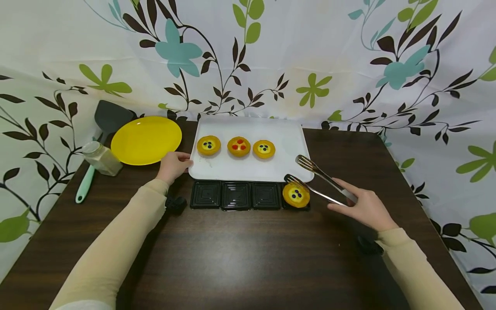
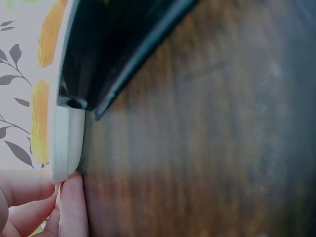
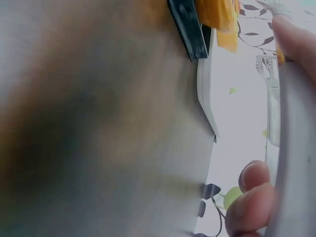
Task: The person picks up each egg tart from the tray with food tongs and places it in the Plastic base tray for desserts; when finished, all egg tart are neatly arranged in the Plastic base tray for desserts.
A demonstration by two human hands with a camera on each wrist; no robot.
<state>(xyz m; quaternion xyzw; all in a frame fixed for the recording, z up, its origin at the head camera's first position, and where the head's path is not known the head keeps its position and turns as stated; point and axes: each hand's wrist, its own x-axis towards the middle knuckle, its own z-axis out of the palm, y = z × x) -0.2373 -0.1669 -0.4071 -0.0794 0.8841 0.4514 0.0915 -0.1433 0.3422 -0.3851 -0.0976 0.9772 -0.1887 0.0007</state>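
Note:
My left hand (image 1: 172, 167) pinches the left edge of a white tray (image 1: 240, 170), thumb above and fingers below in the left wrist view. On the tray sit three tarts in a row: a blueberry tart (image 1: 209, 146), a tart with red pieces (image 1: 238, 147) and another with blueberries (image 1: 264, 149). A pair of metal tongs (image 1: 327, 178) is held in my right hand (image 1: 366, 209), its tips spread apart. One tip overlaps a blueberry tart (image 1: 297, 199) in the right-end compartment of a black four-part tray (image 1: 205, 195).
Left of the white tray lies a yellow plate (image 1: 145, 140). Beside it are a shaker jar (image 1: 102, 159) and a spatula (image 1: 86, 183) with a dark head and mint handle. A patterned cloth (image 1: 271, 56) hangs behind the dark table (image 1: 232, 258).

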